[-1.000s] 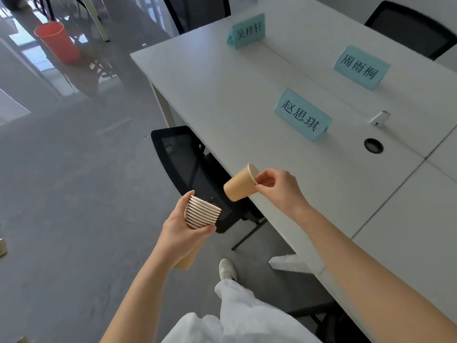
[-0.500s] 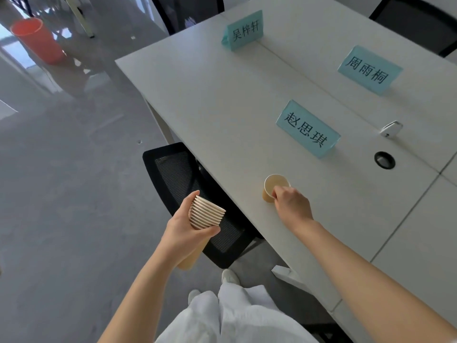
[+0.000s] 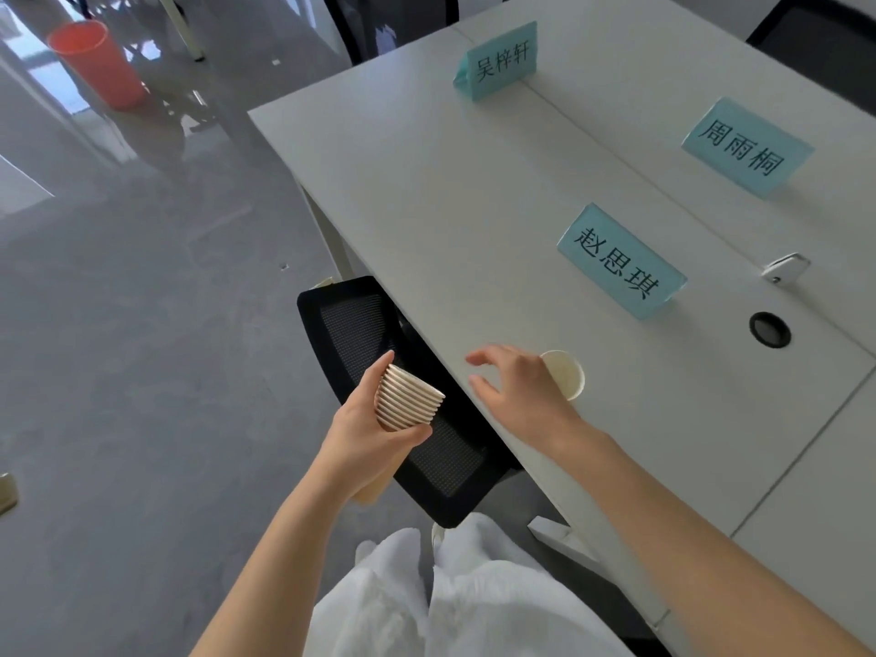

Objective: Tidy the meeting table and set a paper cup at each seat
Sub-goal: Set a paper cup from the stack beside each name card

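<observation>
One cup (image 3: 566, 373) stood upright near the table (image 3: 426, 192) edge, before the nearest of three name cards (image 3: 618, 262). A second earlier the right hand (image 3: 514, 388) pinched it in the air; now that hand hovered beside it, released, fingers spread. The left hand (image 3: 367, 426) gripped one stack (image 3: 406, 403) of nested cups over the chair (image 3: 379, 372).

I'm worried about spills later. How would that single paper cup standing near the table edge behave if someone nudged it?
The paper cup looks empty and thin-walled, so probably very light: a nudge would likely slide or tip it. It seems to taper, so once on its side it might roll in a curve. It would likely dent if squeezed.
</observation>
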Available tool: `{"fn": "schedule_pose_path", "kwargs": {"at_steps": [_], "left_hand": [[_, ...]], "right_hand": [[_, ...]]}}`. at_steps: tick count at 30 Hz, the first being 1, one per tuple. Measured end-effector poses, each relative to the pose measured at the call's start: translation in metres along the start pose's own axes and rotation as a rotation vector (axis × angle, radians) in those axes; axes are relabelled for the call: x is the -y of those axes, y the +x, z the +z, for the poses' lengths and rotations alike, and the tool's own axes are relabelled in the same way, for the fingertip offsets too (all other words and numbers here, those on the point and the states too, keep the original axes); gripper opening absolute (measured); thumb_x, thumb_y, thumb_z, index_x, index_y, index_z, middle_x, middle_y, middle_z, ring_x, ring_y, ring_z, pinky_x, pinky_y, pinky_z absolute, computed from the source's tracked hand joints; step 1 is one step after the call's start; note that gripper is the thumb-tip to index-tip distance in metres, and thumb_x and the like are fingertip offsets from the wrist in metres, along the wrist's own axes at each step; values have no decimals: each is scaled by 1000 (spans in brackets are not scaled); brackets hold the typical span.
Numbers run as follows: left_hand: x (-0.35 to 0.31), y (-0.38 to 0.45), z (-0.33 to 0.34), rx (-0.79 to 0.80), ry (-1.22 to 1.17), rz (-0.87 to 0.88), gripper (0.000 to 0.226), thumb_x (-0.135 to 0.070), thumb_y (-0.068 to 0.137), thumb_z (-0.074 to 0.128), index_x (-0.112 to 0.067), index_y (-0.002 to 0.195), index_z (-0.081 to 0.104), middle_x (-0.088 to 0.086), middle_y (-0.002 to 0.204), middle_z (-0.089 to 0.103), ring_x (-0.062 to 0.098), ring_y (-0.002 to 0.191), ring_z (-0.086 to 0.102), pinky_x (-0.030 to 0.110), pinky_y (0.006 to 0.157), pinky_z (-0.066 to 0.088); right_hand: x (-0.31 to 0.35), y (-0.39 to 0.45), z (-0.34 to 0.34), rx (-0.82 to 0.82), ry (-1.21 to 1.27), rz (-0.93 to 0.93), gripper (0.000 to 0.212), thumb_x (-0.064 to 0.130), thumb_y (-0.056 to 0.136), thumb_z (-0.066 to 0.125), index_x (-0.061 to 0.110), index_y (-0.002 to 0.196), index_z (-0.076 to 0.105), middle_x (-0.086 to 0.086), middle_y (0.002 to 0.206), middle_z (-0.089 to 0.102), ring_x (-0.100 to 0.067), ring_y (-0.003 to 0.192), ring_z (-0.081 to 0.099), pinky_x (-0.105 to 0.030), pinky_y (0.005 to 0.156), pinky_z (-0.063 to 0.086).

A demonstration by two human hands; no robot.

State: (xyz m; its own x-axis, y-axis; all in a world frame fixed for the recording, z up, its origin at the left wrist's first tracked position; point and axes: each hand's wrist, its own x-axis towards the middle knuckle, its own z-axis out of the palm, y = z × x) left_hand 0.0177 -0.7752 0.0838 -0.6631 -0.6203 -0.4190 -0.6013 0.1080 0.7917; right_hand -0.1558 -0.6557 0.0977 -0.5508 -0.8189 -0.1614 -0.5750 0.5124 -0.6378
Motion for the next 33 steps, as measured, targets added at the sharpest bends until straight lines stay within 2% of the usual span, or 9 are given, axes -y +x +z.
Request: {"fn": "schedule_pose_path", "kwargs": {"at_steps": [2, 5, 8, 13, 16, 21, 25, 29, 33], "left_hand": [[4, 2, -12, -12, -5, 5, 93, -28, 70, 82, -52, 141, 27, -14, 109, 58, 6, 96, 60, 28, 82, 52], [12, 7, -34, -15, -6, 9, 81, -22, 70, 83, -44, 130, 33, -9, 104, 58, 10, 88, 63, 26, 73, 56], [23, 15, -59, -18, 11, 29, 73, -21, 69, 84, -40, 121, 36, -9, 101, 58, 9, 85, 63, 19, 65, 53], [56, 38, -131, -4, 37, 45, 73, -26, 68, 83, -43, 121, 35, -5, 99, 59, 13, 86, 63, 29, 71, 56], [72, 56, -181, 15, 52, 51, 73, -25, 68, 82, -43, 122, 35, -4, 98, 60, 13, 85, 62, 30, 70, 56], [95, 84, -257, 45, 66, 55, 78, -24, 68, 82, -47, 125, 35, -4, 96, 61, 14, 84, 62, 32, 72, 55], [105, 107, -293, 64, 56, 70, 83, -26, 66, 81, -51, 130, 35, -7, 101, 62, 15, 89, 63, 37, 78, 56], [109, 144, -325, 97, 53, 90, 83, -25, 68, 83, -51, 131, 36, -12, 106, 60, 11, 93, 62, 34, 80, 56], [106, 187, -346, 134, 46, 108, 79, -22, 67, 84, -48, 128, 41, -10, 106, 62, 9, 91, 63, 31, 76, 57]], "right_hand": [[29, 7, 9, 71, 139, -59, 25, 16, 91, 61, 13, 115, 67, 1, 112, 71, -10, 105, 64, -14, 93, 44], [60, 21, 27, 186, 244, -104, 23, 17, 92, 60, 16, 114, 67, 4, 106, 72, -3, 99, 66, -19, 92, 51], [83, 38, 45, 244, 271, -119, 23, 15, 90, 62, 16, 112, 68, 3, 103, 74, -3, 95, 68, -21, 88, 54], [138, 85, 83, 290, 273, -88, 25, 13, 87, 65, 17, 111, 69, 1, 99, 74, -5, 91, 69, -24, 85, 57], [176, 114, 105, 313, 312, -41, 23, 12, 86, 66, 17, 108, 70, 1, 98, 74, -5, 91, 69, -26, 86, 57], [235, 158, 138, 313, 364, 6, 20, 11, 85, 68, 14, 105, 70, 3, 93, 72, -6, 89, 69, -22, 83, 57], [260, 189, 154, 298, 366, 36, 18, 14, 83, 71, 16, 101, 70, 4, 90, 72, -6, 86, 69, -24, 82, 58], [275, 229, 163, 274, 364, 77, 19, 17, 81, 73, 16, 100, 70, 3, 91, 73, -6, 87, 69, -27, 82, 58], [280, 270, 165, 258, 371, 100, 21, 19, 81, 74, 15, 101, 69, 3, 93, 73, -6, 88, 69, -23, 79, 57]]}}
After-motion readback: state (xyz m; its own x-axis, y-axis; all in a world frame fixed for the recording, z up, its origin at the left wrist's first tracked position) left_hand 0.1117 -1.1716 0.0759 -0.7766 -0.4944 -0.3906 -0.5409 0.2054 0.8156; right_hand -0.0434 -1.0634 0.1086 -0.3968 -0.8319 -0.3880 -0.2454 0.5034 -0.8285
